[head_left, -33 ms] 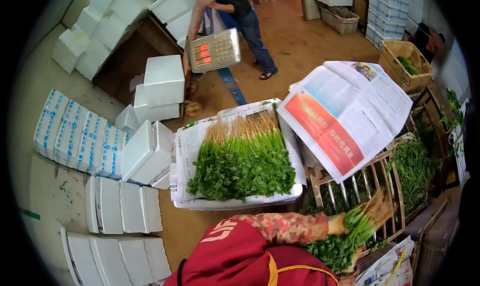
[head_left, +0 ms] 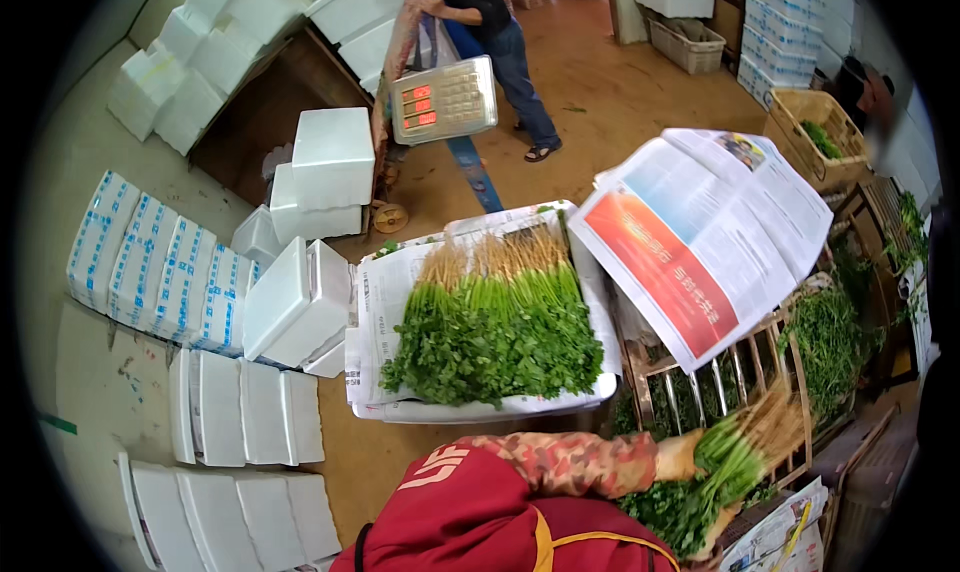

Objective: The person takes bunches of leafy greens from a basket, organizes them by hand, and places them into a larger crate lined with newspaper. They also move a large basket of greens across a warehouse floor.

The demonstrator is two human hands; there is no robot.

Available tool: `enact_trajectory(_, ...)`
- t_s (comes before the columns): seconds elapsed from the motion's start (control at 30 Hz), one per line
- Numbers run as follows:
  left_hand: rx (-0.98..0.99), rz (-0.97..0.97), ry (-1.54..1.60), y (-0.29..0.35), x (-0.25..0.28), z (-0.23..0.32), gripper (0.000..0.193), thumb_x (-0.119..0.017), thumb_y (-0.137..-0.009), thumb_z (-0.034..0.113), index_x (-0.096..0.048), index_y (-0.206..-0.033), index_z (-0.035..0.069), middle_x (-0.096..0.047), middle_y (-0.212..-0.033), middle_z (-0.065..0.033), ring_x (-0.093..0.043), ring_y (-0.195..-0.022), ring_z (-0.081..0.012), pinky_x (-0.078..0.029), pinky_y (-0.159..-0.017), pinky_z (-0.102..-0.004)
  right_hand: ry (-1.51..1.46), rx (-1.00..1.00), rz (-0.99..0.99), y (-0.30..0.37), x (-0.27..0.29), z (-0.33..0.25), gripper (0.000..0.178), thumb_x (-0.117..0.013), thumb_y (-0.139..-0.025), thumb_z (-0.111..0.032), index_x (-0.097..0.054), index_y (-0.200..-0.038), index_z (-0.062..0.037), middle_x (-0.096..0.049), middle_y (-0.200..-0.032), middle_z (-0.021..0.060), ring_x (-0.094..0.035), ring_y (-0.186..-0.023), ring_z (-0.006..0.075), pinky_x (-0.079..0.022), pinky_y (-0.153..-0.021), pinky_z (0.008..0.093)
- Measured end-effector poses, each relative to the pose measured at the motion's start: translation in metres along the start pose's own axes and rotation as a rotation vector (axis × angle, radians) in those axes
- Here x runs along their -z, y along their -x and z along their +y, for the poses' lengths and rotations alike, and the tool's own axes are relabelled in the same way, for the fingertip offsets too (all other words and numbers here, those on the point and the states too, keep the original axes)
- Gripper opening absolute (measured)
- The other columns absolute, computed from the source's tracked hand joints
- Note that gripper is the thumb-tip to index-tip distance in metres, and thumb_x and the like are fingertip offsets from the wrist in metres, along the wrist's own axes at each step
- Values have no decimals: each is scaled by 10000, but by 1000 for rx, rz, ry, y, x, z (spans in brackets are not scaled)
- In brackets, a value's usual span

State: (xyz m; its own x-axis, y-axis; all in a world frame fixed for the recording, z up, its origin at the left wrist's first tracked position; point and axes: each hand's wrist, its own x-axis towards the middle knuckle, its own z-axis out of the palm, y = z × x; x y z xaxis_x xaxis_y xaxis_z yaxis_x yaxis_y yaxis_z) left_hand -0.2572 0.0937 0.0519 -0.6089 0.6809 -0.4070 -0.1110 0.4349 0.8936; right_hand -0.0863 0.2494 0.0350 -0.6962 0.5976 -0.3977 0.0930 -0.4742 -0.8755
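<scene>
Apparently gathering is in hand: near-right of the newspaper-lined foam box [head_left: 606,384], the left hand [head_left: 680,455] grips one rooted coriander bunch [head_left: 728,457]; the right hand's [head_left: 722,522] closure, beneath leaves, I can't tell. Moving it seems to call for aligned roots. Counted: one box, one bunch held, one scale display [head_left: 445,100] beyond the box.

Hands [head_left: 680,456] partly hidden by greens [head_left: 728,456], co-worker [head_left: 512,64] cut off above

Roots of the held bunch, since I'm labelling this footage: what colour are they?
The roots are light brown, best seen in the head view.
</scene>
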Motion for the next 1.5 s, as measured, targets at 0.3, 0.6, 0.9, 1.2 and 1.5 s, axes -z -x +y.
enact_trajectory(0.3,-510,446,305,197,179,44,1012,-807,-707,184,-168,-1476,32,-467,-1362,-211,-490,-1223,-297,-404,-1036,-366,596,438,-564,76,-212,-63,602,-556,-928,-188,-274,-1442,-50,-515,-1233,119,-559,-999,202,-498,-796,319)
enact_trajectory(0.6,-195,848,365,454,387,-83,447,-644,-889,87,-469,-1286,-17,-610,-1176,-104,-605,-980,-168,-522,-831,-309,385,-197,-1298,200,-553,65,661,-747,-787,-89,-393,-1338,-1,-603,-1127,110,-567,-1033,201,-467,-895,315)
enact_trajectory(0.9,-9,1100,70,380,405,-297,272,-558,-900,102,-558,-1143,-19,-654,-1041,-92,-619,-940,-237,-475,-883,-351,-24,-1036,-1270,129,-599,255,417,-424,-988,-241,-418,-1347,-28,-487,-1313,204,-548,-1136,321,-486,-932,490)
enact_trajectory(1.2,-141,1038,568,374,380,-276,333,-471,-941,100,-490,-1266,27,-597,-1190,-147,-576,-1076,-273,-471,-938,-394,284,-884,-1039,107,-562,256,715,-568,-932,-375,-225,-1463,-42,-306,-1461,241,-353,-1307,419,-438,-981,520)
enact_trajectory(1.5,692,1212,-222,395,366,-317,604,-484,-898,46,-237,-1437,-66,-623,-895,-157,-613,-773,-276,-512,-661,-380,1498,29,-1055,180,-601,190,977,-773,-763,-230,-150,-1502,-89,-466,-1373,244,-573,-1111,325,-481,-856,400)
